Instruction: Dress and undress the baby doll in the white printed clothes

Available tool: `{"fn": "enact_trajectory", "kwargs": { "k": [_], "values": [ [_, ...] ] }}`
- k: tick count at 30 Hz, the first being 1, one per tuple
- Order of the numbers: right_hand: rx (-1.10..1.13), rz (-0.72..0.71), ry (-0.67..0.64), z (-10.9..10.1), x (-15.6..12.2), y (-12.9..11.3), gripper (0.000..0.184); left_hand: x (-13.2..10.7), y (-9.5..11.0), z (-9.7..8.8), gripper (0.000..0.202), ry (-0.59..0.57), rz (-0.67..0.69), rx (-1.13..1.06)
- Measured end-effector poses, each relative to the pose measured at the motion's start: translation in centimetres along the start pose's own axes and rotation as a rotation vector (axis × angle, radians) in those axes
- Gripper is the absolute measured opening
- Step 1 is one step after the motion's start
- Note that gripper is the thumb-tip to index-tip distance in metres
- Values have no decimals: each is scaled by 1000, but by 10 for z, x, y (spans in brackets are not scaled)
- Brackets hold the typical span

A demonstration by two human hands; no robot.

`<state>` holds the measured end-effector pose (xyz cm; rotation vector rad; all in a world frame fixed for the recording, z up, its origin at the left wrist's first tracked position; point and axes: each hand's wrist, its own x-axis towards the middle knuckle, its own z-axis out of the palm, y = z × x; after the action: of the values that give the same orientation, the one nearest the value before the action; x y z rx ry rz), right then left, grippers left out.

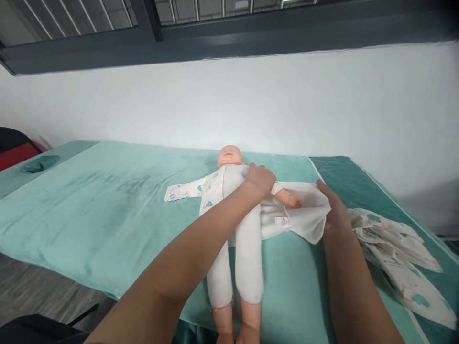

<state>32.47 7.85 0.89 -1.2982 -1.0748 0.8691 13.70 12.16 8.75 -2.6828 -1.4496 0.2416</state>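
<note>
A baby doll [247,258] in white lies on its back, head toward the wall and bare feet toward me. A baby shirt [215,188] with a small blue-green print covers its arm and side on the left. On the right the shirt is spread out, showing its white inside and a label, with the doll's bare forearm lying over it. My left hand [261,179] is closed around the doll's upper arm by the shoulder; its fingertips are hidden. Thumb on top, my right hand [335,208] pinches the shirt's outer edge and holds it out to the right.
Crumpled printed baby clothes [398,263] lie to the right of my right forearm. Green velvety covering [107,205] spreads over the bed, which has a face hole [40,164] at its left end. A white wall [229,105] and dark window frame [229,45] stand behind.
</note>
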Motion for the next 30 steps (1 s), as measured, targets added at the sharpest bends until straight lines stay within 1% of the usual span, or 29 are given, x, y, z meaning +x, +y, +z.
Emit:
{"fn": "enact_trajectory", "kwargs": {
  "k": [2,4,7,10,12,15,16,18,21,23,25,27,30],
  "values": [
    [113,97,-70,0,-2,-2,42,2,2,1,23,-21,-47,16],
    [220,150,-98,1,-5,-4,41,4,4,2,24,-40,-81,24],
    [265,125,-105,5,-14,-8,40,7,7,3,28,-52,-127,30],
    [240,152,-165,11,-24,-13,48,11,10,5,28,-49,-162,29],
    [245,171,-184,15,-28,-16,49,13,9,8,30,-19,-170,-20],
    [266,134,-246,21,-30,-20,43,15,5,12,43,35,-177,-114],
    [258,124,-291,22,-30,-21,46,14,2,13,46,51,-171,-141],
    [235,122,-396,26,-30,-22,59,12,-3,11,43,72,-116,-210],
    [260,135,-539,29,-33,-20,75,5,-14,2,27,59,49,-408],
    [301,144,-631,30,-37,-16,79,-2,-23,-4,19,69,127,-524],
    [323,147,-714,29,-39,-11,79,-9,-35,-7,19,139,152,-593],
    [319,148,-789,29,-40,-7,76,-17,-49,-5,22,249,147,-619],
    [288,135,-857,31,-41,-4,65,-27,-67,4,25,429,77,-614]
  ]
}}
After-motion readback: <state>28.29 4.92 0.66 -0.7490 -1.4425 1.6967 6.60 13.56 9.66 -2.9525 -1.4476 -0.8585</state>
